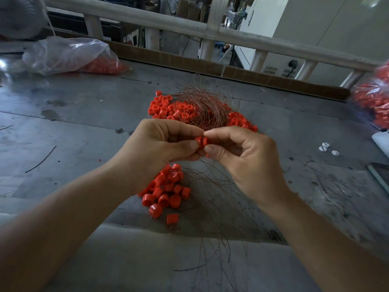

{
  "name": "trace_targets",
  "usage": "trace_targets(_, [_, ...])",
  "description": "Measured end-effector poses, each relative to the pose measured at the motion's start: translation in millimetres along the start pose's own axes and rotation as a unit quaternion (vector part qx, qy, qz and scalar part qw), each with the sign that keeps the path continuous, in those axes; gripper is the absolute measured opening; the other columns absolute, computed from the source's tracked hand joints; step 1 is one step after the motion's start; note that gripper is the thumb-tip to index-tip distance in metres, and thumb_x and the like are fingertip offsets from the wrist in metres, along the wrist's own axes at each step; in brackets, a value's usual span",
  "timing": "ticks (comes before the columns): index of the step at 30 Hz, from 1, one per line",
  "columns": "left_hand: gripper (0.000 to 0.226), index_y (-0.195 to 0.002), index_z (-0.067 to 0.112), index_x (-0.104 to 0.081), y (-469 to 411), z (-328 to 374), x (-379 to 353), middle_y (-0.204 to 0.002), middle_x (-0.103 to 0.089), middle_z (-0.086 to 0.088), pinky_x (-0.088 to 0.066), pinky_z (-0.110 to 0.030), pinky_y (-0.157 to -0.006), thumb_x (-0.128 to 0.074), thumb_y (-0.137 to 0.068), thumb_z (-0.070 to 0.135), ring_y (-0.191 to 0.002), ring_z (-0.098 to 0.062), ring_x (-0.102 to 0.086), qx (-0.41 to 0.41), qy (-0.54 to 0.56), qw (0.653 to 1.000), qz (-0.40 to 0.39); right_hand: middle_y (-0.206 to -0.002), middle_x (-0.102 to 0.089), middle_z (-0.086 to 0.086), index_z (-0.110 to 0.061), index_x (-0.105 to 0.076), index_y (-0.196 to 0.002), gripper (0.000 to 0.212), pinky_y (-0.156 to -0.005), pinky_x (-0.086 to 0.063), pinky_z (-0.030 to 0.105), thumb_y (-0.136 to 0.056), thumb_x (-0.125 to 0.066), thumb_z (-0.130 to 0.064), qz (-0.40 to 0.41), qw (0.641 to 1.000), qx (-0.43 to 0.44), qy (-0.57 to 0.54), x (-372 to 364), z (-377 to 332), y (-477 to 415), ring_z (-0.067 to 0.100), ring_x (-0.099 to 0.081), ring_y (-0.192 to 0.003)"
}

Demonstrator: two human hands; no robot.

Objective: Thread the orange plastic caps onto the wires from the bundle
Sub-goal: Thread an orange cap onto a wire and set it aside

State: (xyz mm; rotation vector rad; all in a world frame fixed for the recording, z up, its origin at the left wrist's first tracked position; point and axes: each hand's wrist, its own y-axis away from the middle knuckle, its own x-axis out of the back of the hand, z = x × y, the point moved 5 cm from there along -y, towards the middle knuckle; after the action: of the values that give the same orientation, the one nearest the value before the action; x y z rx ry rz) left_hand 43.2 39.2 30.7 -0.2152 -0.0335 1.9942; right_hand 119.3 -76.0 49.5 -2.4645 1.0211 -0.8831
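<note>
Both hands meet over the middle of the grey table. My left hand (pixel 162 142) and my right hand (pixel 237 152) pinch one orange cap (pixel 201 141) between thumbs and forefingers. Whether a wire is in the cap is hidden by my fingers. Behind the hands lies a bundle of thin copper-coloured wires (pixel 202 106) on a heap of loose orange caps (pixel 168 108). Below the hands sits a cluster of caps on wires (pixel 168 192), their wire tails (pixel 219 239) fanning toward me.
A clear plastic bag of orange caps (pixel 69 55) lies at the back left, another bag (pixel 372 100) at the right edge. Small white clips (pixel 328 148) and a white object (pixel 382 140) sit at the right. A railing (pixel 189 26) runs behind the table (pixel 73 123).
</note>
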Motion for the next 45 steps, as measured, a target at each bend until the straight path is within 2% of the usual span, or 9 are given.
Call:
trace_targets(9, [0.021,-0.069,0.021,-0.075,2,2,-4,-0.07,-0.073,-0.004,-0.052,-0.013,-0.06,-0.061,-0.06,0.008,-0.066,-0.011,-0.07,-0.011,-0.04,0.999,-0.031,-0.089,-0.066,-0.006,-0.007,-0.069,-0.096,0.024,-0.076,-0.053,0.017,-0.072,-0.072,-0.005,0.012,0.997,0.037,0.062,1,-1,0,0.005,-0.065,-0.086])
trace_targets(16, [0.024,-0.071,0.026,-0.076,4,2,-5,-0.068,-0.072,-0.002,-0.052,-0.013,-0.059,-0.062,-0.059,0.012,-0.065,-0.01,-0.069,-0.003,-0.042,0.998,-0.047,-0.085,-0.065,-0.006,-0.004,-0.071,-0.091,0.022,-0.073,-0.052,0.014,-0.07,-0.074,-0.006,0.011,0.996,0.054,0.069,2,-3,1,0.005,-0.064,-0.084])
trace_targets(23, [0.021,-0.071,0.023,-0.076,6,0,-4,-0.067,-0.072,-0.004,-0.052,-0.013,-0.057,-0.062,-0.059,0.012,-0.062,-0.01,-0.069,-0.007,-0.043,0.998,-0.038,-0.082,-0.065,-0.005,-0.001,-0.071,-0.087,0.021,-0.069,-0.052,0.012,-0.068,-0.073,-0.011,0.022,0.996,0.063,0.059,-1,-3,4,0.006,-0.065,-0.08])
trace_targets(28, [0.021,-0.074,0.022,-0.076,7,1,-3,-0.068,-0.072,-0.005,-0.052,-0.013,-0.055,-0.062,-0.06,0.015,-0.063,-0.011,-0.069,0.026,0.009,0.996,-0.079,-0.08,-0.064,-0.007,-0.005,-0.07,-0.087,0.021,-0.067,-0.053,0.016,-0.068,-0.072,-0.015,0.035,0.993,0.101,0.057,2,-9,3,0.007,-0.065,-0.077])
trace_targets(33, [0.025,-0.081,0.021,-0.076,7,1,-4,-0.071,-0.072,-0.005,-0.053,-0.015,-0.056,-0.064,-0.059,0.017,-0.065,-0.012,-0.07,0.03,0.029,0.993,-0.107,-0.078,-0.064,-0.008,-0.014,-0.065,-0.09,0.024,-0.066,-0.053,0.018,-0.068,-0.071,-0.017,0.009,0.994,0.104,0.025,3,-9,-1,0.007,-0.065,-0.074])
trace_targets(37, [0.03,-0.088,0.02,-0.074,8,2,-4,-0.075,-0.072,-0.01,-0.054,-0.017,-0.056,-0.066,-0.059,0.017,-0.066,-0.016,-0.07,0.035,0.04,0.99,-0.134,-0.076,-0.063,-0.015,-0.023,-0.064,-0.082,0.019,-0.066,-0.05,0.014,-0.065,-0.072,-0.02,-0.022,0.996,0.077,-0.026,2,-9,-1,0.002,-0.064,-0.073])
trace_targets(39, [0.032,-0.092,0.02,-0.073,9,3,-4,-0.075,-0.072,-0.009,-0.053,-0.017,-0.056,-0.069,-0.061,0.02,-0.067,-0.016,-0.07,0.035,0.044,0.986,-0.157,-0.075,-0.062,-0.015,-0.027,-0.063,-0.086,0.022,-0.067,-0.049,0.014,-0.065,-0.071,-0.023,-0.05,0.996,0.06,-0.047,1,-7,-1,0.001,-0.063,-0.072])
trace_targets(42, [0.043,-0.1,0.021,-0.071,11,2,-3,-0.074,-0.071,-0.009,-0.054,-0.018,-0.057,-0.078,-0.058,0.027,-0.068,-0.017,-0.07,0.038,0.042,0.981,-0.186,-0.078,-0.057,-0.014,-0.024,-0.061,-0.102,0.034,-0.073,-0.045,0.014,-0.069,-0.069,-0.022,-0.103,0.993,0.064,-0.004,-2,-7,-2,-0.001,-0.056,-0.077])
trace_targets(45, [0.049,-0.103,0.021,-0.069,10,0,-2,-0.077,-0.071,-0.012,-0.054,-0.019,-0.056,-0.08,-0.057,0.029,-0.069,-0.02,-0.07,0.047,0.036,0.981,-0.184,-0.081,-0.055,-0.012,-0.022,-0.063,-0.098,0.024,-0.073,-0.043,0.013,-0.076,-0.064,-0.032,-0.149,0.986,0.066,0.021,-5,-10,-1,-0.003,-0.053,-0.081])
